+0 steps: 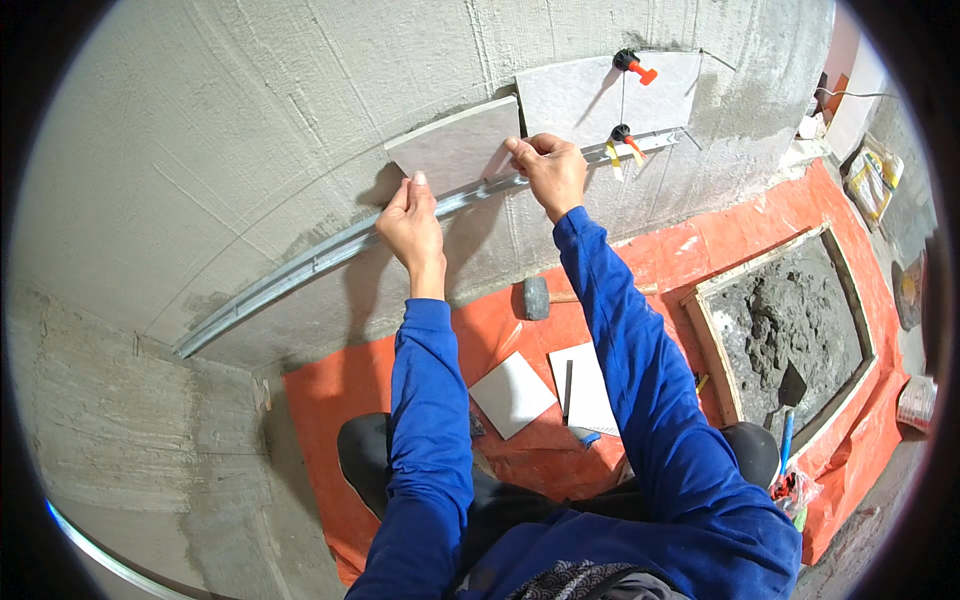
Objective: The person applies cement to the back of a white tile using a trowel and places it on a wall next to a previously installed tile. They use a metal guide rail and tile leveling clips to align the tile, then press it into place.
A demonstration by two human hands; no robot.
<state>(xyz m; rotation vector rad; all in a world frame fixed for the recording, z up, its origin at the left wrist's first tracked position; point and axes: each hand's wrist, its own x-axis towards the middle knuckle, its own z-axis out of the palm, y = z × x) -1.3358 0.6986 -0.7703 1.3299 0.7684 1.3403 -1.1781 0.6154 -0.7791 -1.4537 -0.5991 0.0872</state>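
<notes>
A light grey tile (458, 146) is held against or close to the plastered wall, just above a metal rail (330, 250). My left hand (412, 226) pinches its lower left part between thumb and fingers. Near the tile's lower right corner, my right hand (553, 174) is closed on it with bent fingers. To the right, two set tiles (570, 98) sit on the same rail. A black and red tile leveling clip (634, 66) spans their joint at the top, and a second clip (624, 136) sits at the bottom. Yellow strips hang below the lower clip.
An orange sheet (510, 465) covers the floor. On it lie a rubber mallet (537, 298), a loose tile (512, 394), a notched white tile or board (590, 385) with a dark strip, and a wooden-framed tray (712, 350) of mortar with a blue-handled trowel (788, 432).
</notes>
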